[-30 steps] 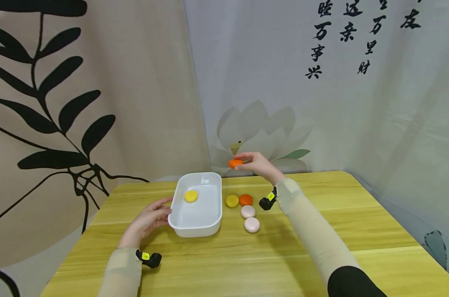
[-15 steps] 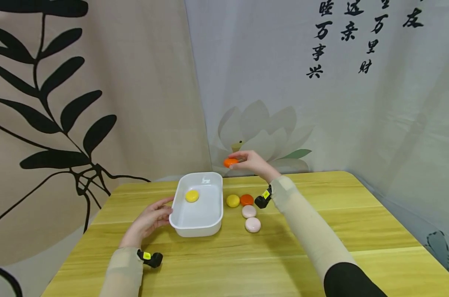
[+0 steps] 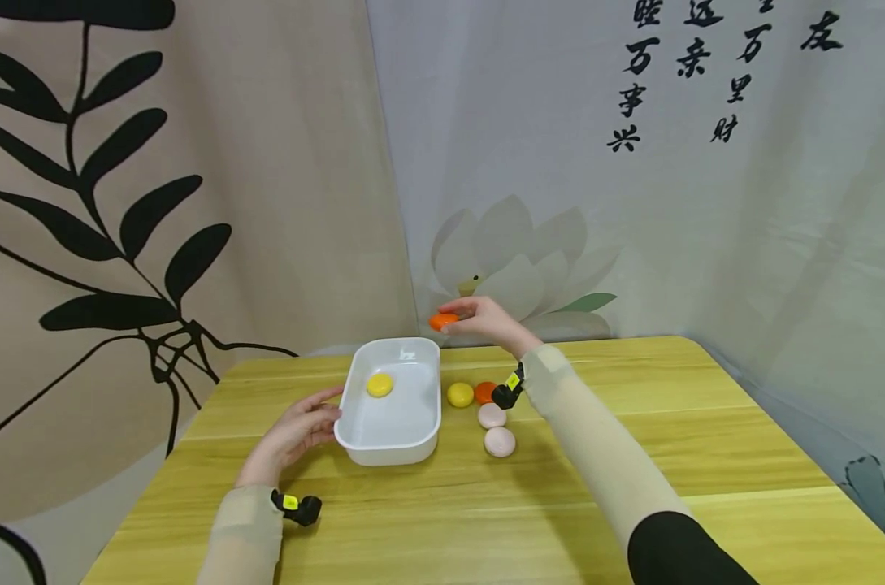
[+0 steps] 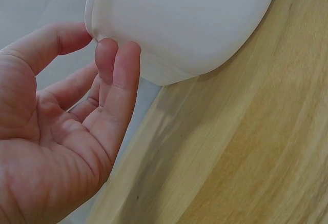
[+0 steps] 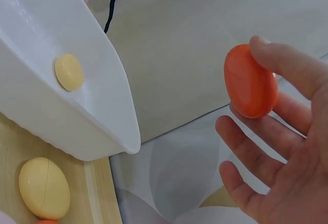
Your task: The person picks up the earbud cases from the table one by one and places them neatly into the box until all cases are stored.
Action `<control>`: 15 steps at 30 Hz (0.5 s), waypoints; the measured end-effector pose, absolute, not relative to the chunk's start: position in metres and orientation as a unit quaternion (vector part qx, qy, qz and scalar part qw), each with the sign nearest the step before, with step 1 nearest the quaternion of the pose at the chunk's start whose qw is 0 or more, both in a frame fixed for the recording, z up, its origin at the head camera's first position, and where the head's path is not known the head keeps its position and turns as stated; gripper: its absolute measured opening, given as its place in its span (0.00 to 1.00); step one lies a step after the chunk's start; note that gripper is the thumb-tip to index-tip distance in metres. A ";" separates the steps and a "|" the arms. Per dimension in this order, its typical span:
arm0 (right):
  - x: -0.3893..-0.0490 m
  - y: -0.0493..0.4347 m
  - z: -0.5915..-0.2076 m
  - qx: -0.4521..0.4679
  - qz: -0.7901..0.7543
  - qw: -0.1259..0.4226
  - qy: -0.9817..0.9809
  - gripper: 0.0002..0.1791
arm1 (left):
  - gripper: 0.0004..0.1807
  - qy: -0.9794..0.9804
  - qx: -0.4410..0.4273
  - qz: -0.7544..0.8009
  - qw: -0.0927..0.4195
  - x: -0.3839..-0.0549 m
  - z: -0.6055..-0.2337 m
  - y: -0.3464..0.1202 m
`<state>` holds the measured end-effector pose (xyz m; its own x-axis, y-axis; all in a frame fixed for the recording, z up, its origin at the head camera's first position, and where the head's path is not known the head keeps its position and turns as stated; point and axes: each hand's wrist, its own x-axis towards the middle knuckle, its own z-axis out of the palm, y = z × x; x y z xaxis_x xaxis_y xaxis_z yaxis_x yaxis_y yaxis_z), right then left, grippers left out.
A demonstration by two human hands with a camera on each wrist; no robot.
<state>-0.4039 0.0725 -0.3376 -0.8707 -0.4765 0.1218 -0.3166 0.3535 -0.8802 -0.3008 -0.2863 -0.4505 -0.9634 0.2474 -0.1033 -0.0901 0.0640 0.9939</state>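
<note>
My right hand [image 3: 486, 321] pinches a glossy orange pebble-shaped disc [image 5: 250, 81] between thumb and fingers. It is raised over the table's back edge, just right of the white dish's far end. My left hand [image 3: 296, 432] holds the left side of the rectangular white dish [image 3: 392, 448], its fingertips at rim and wall in the left wrist view. Inside the dish lies one yellow disc [image 3: 379, 385]. To the dish's right, a second yellow disc [image 3: 460, 395] sits beside another orange disc [image 3: 484, 392], partly covered by the right wrist camera. Two pink discs [image 3: 499, 442] lie nearer me.
The wooden table [image 3: 383, 528] ends just behind the dish. A printed curtain [image 3: 303, 162] hangs close behind that edge. My right forearm [image 3: 596, 439] reaches across the table's right part. A black wrist camera [image 3: 508, 393] hangs close over the loose discs.
My right hand has moved left with the orange disc, toward the dish's far end. The left hand and the dish have stayed in place.
</note>
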 end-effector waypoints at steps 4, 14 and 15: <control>-0.403 0.069 -0.336 -0.245 -0.514 0.077 0.819 0.29 | 0.35 0.717 0.059 0.683 0.125 -0.301 -0.449 -0.286; -0.404 0.059 -0.338 -0.249 -0.514 0.083 0.817 0.26 | 0.35 0.716 0.059 0.684 0.125 -0.299 -0.448 -0.286; -0.404 0.058 -0.338 -0.250 -0.514 0.083 0.817 0.26 | 0.34 0.716 0.058 0.684 0.125 -0.299 -0.448 -0.286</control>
